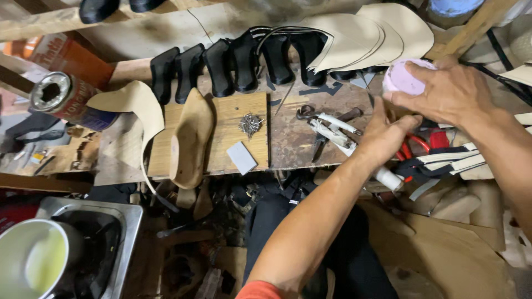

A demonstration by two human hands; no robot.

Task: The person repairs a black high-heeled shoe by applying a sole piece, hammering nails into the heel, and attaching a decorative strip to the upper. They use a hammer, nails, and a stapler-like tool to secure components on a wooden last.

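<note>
My right hand [451,91] is closed around a pale pink roll [402,77] at the right of the workbench. Just below it my left hand [388,135] has its fingers pressed together beside the roll; what they pinch is hidden. Under that hand lie white-wrapped pincers [335,130] and red-handled scissors [413,147]. A wooden shoe last [191,138] lies on a wooden board [224,149] with a small pile of nails [250,123] and a pale grey card [241,158].
A row of black heel pieces [233,66] stands along the back, with beige leather cut pieces [366,33] behind. A tin can [64,99] lies at the left. Lower left has a metal tray [119,232] and a white cup [30,257]. Straps [449,160] lie at the right.
</note>
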